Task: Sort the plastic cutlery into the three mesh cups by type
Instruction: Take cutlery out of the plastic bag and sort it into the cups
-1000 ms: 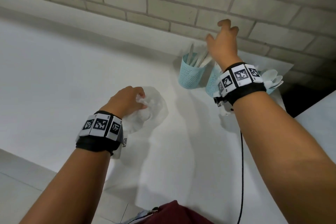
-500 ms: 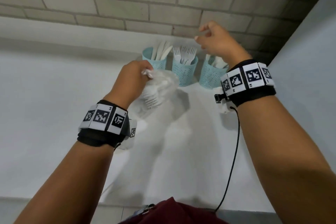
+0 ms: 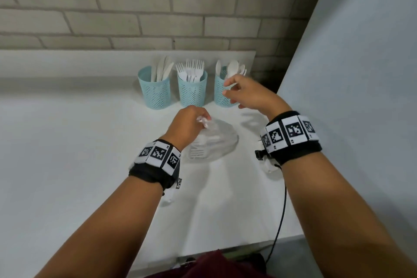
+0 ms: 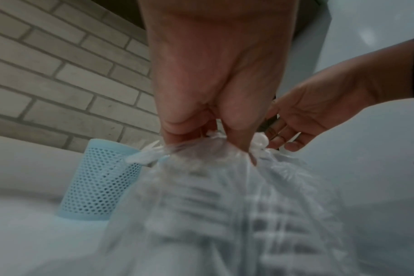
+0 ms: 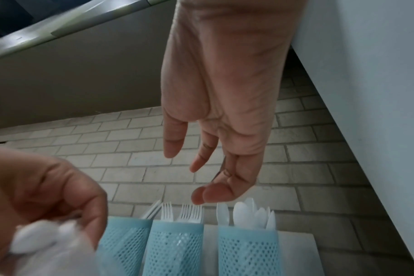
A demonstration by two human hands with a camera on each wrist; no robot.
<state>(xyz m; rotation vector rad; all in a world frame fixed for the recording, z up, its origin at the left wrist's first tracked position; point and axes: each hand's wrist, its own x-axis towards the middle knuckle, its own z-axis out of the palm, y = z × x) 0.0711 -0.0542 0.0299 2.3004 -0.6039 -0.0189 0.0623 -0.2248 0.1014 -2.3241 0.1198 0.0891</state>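
A clear plastic bag [image 3: 211, 142] is lying on the white worktop [image 3: 67, 153] just in front of the three mesh cups, and it is holding the last unsorted cutlery; fork tines are showing through the film near its lower edge. The cutlery is likely to be light, stiff and a little slippery, best taken by the handle, while the bag is soft and will probably collapse unless its mouth is held open. The left hand [image 3: 188, 125] is gripping the bunched neck of the bag, fingers curled tight round the gathered film. The right hand [image 3: 246, 95] is hovering just in front of the right cup [image 3: 222, 93], its grip spread and holding nothing. Knives are standing in the left cup [image 3: 155, 92], forks in the middle cup [image 3: 191, 92], spoons in the right one. The brick wall [image 3: 158, 7] is rising behind them.

Half a second ago the right hand was raised above the right cup with its fingers pinched together; now it is lower and loose. The left hand was holding the bag up near the cups; it is now nearer the person, with the bag resting on the worktop.
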